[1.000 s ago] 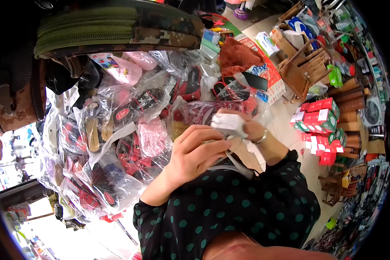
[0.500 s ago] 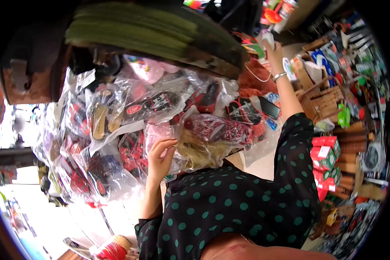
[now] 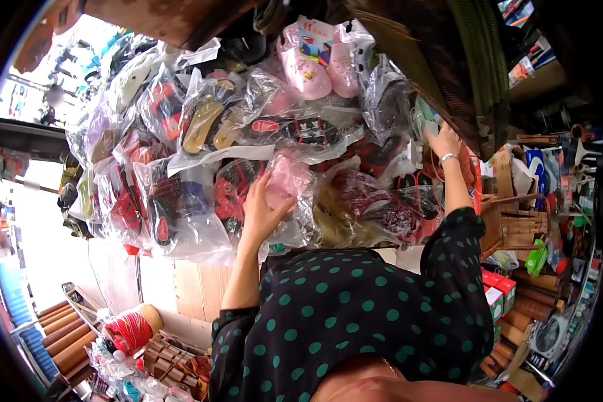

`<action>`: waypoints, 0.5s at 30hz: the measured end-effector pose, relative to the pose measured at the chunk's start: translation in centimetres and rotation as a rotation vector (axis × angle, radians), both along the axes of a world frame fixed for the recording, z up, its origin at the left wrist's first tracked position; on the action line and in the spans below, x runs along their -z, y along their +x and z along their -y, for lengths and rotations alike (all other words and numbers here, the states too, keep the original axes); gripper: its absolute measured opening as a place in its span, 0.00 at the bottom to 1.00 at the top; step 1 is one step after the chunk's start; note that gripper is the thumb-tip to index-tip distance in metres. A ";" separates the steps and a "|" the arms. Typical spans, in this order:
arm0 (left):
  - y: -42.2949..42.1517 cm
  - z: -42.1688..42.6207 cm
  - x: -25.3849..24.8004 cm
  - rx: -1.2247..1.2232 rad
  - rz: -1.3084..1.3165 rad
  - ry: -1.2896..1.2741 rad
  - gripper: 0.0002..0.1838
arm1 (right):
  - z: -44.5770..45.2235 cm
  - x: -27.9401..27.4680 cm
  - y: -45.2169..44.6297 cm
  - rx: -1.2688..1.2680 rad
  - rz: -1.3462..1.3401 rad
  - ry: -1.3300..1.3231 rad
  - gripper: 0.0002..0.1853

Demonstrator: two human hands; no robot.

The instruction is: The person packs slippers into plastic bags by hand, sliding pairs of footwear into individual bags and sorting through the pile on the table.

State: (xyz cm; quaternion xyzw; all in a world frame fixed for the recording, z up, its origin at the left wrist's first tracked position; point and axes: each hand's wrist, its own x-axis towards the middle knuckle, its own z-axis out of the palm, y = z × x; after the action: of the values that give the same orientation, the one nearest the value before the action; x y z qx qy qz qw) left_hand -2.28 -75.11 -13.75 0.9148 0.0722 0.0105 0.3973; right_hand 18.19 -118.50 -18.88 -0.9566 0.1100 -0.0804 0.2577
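Observation:
My left hand (image 3: 264, 206), thumb and fingers apart, is at a clear plastic bag of pink footwear (image 3: 289, 179); whether it presses on the bag cannot be told. Out to the right, my right hand (image 3: 443, 142), a bangle at its wrist, has its fingers bent around a pale thing (image 3: 425, 118) partly covered by a hanging camouflage bag (image 3: 442, 74). Around my left hand lie bagged red-and-black sandals (image 3: 236, 191) and a bag with olive and dark red footwear (image 3: 355, 204). Pink clogs (image 3: 305, 67) with a card tag lie farther back.
More bagged footwear (image 3: 208, 127) covers the stall in front of me. On the right are a wooden rack (image 3: 516, 224), red-and-white boxes (image 3: 499, 288) and a fan (image 3: 549, 335). Below left stand a red cord spool (image 3: 130, 329) and wooden rollers (image 3: 70, 342).
My view has shifted, showing more of the footwear and the floor at left. My right hand has come lower and nearer the bags. My left hand's fingers have spread over the pink footwear.

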 end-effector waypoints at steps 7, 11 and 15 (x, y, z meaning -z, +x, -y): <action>-0.3 -0.4 1.2 0.071 0.092 -0.114 0.32 | -17.4 -3.1 -6.6 -0.818 0.115 -0.023 0.28; -2.6 -0.9 0.8 -0.027 0.121 -0.333 0.32 | -23.0 3.3 -4.2 -0.751 0.283 -0.306 0.28; -6.5 -4.6 -3.0 -0.260 -0.031 -1.088 0.33 | -23.1 2.0 -1.8 -0.779 0.228 -0.166 0.19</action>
State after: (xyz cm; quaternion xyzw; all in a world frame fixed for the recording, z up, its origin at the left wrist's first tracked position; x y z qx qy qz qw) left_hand -8.82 -70.47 -10.70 0.5615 0.1854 0.0073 0.8064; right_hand 16.40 -95.40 -20.89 -0.9292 -0.2964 -0.0908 0.2012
